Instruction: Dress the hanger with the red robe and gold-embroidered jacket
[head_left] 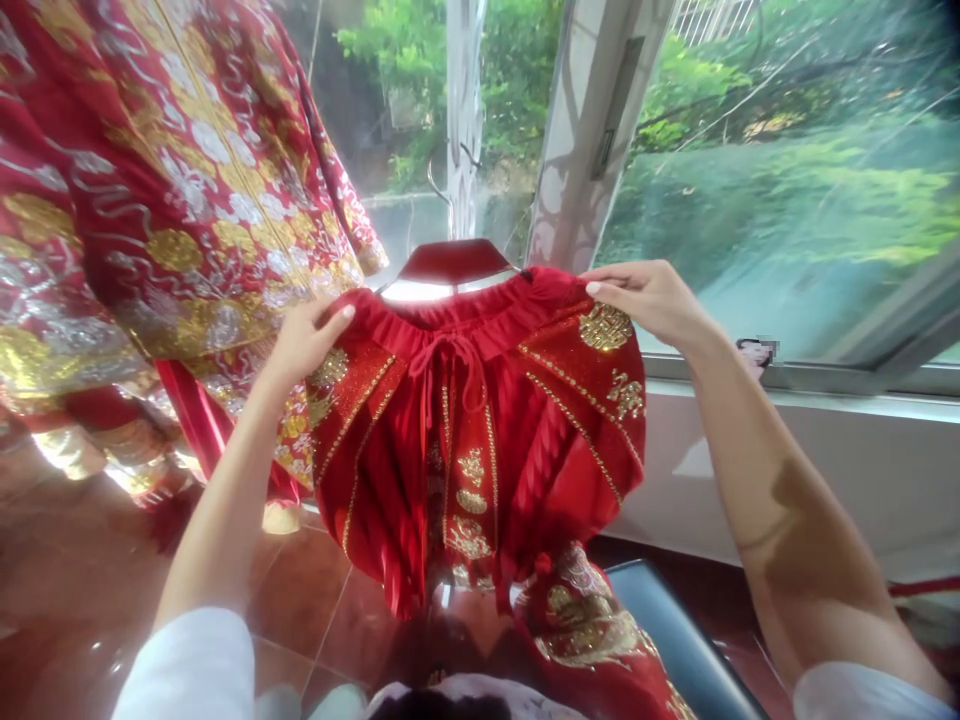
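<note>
A red skirt (pixel 469 440) with gold embroidery and rows of gold beads is spread between my hands. My left hand (pixel 309 335) pinches the left end of its gathered waistband, and my right hand (pixel 646 298) pinches the right end. A thin red drawstring is tied in a bow at the front of the waist. Just behind the waistband shows a hanger (pixel 454 260) with a dark red upper part and a metal hook. Whether the skirt is fixed to the hanger is hidden.
At the left hangs a large red garment (pixel 195 190) with gold and silver embroidery. Windows with a white frame (pixel 577 110) stand behind. Lower right, another red embroidered cloth (pixel 600 640) lies beside a dark padded seat (pixel 675 620). The floor (pixel 292 590) has reddish tiles.
</note>
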